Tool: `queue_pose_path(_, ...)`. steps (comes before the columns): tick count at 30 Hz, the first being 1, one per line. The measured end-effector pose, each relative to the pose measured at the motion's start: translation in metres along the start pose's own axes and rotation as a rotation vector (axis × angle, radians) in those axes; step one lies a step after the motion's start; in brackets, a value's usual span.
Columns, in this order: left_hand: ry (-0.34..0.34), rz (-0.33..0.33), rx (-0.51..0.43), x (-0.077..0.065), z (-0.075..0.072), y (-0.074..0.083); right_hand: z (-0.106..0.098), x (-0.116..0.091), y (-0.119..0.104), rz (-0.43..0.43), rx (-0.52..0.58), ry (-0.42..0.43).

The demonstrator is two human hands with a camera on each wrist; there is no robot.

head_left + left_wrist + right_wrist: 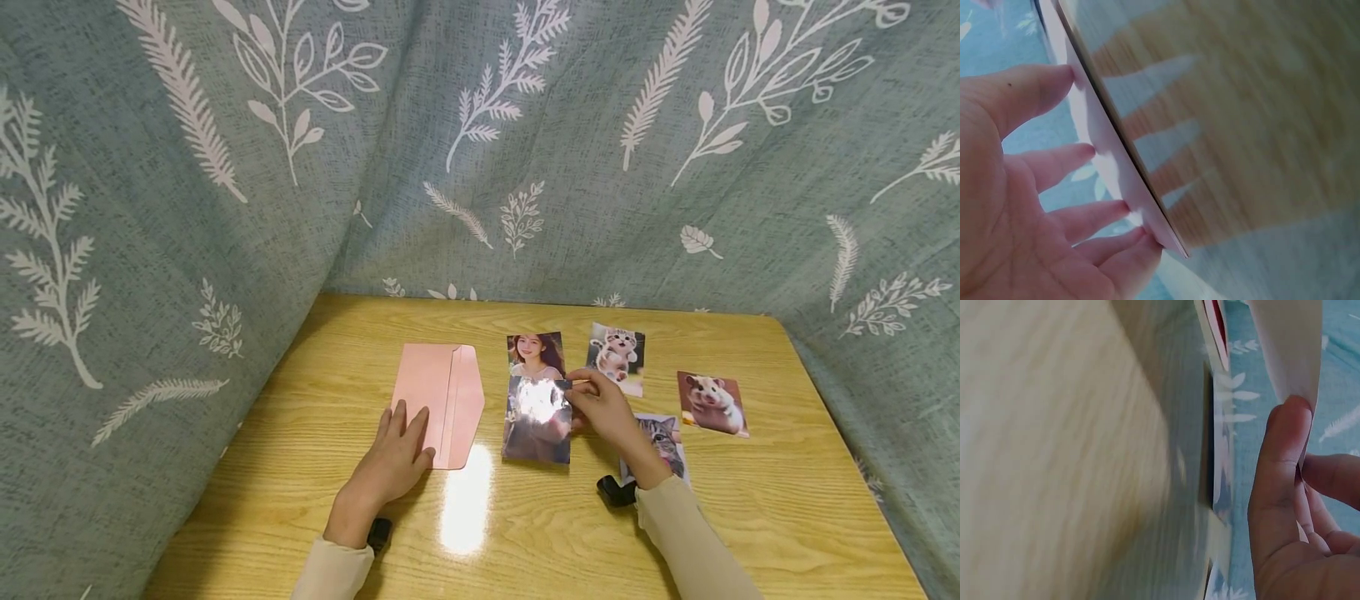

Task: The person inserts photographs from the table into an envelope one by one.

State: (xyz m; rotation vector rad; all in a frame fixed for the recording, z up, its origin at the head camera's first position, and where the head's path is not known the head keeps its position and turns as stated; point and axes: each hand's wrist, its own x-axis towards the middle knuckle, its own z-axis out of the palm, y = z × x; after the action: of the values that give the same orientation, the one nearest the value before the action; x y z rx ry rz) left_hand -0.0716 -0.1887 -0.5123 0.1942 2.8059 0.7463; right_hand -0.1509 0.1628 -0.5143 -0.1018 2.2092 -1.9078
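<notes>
One left grip [392, 460] — spread on envelope [442, 387]

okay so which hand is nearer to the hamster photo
The right hand: it pinches a glossy photo to the left of the hamster photo. The left hand rests on the pink envelope, farther left.

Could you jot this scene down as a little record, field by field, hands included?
Left hand: resting on the pink envelope
Right hand: pinching a glossy photo, its picture partly lost in glare
Overlapped by it in the head view: portrait photo
Other photos: kitten photo, hamster photo, cat photo (partly hidden)
Surface: wooden table
Backdrop: leaf-patterned cloth
</notes>
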Motion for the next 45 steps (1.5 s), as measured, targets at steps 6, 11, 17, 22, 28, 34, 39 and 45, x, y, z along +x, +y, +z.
queue_pose_path(6,-0.002,0.001,-0.003,0.000,0.000,0.000,0.011,0.015,-0.007,-0.001,0.003,0.012)
queue_pose_path(11,-0.012,0.002,-0.010,0.001,0.000,0.001,0.022,0.027,-0.013,-0.018,-0.018,0.002)
queue_pose_path(17,-0.014,-0.001,-0.015,0.001,-0.001,0.000,0.036,0.045,-0.006,0.003,-0.013,0.002)
queue_pose_path(22,-0.007,-0.007,-0.012,0.003,-0.002,-0.001,0.048,0.055,-0.006,0.035,0.000,-0.004)
queue_pose_path(28,-0.005,0.002,-0.017,0.003,-0.003,-0.001,0.063,0.065,-0.002,0.036,0.001,-0.024)
queue_pose_path(34,-0.009,0.009,-0.022,0.002,-0.004,-0.001,0.078,0.071,-0.002,0.062,0.013,-0.041)
queue_pose_path(39,-0.006,0.015,-0.031,0.001,-0.004,0.000,0.092,0.071,-0.004,0.075,0.031,-0.052)
queue_pose_path(45,0.002,0.026,-0.038,-0.001,-0.004,0.000,0.104,0.073,-0.002,0.082,0.066,-0.061)
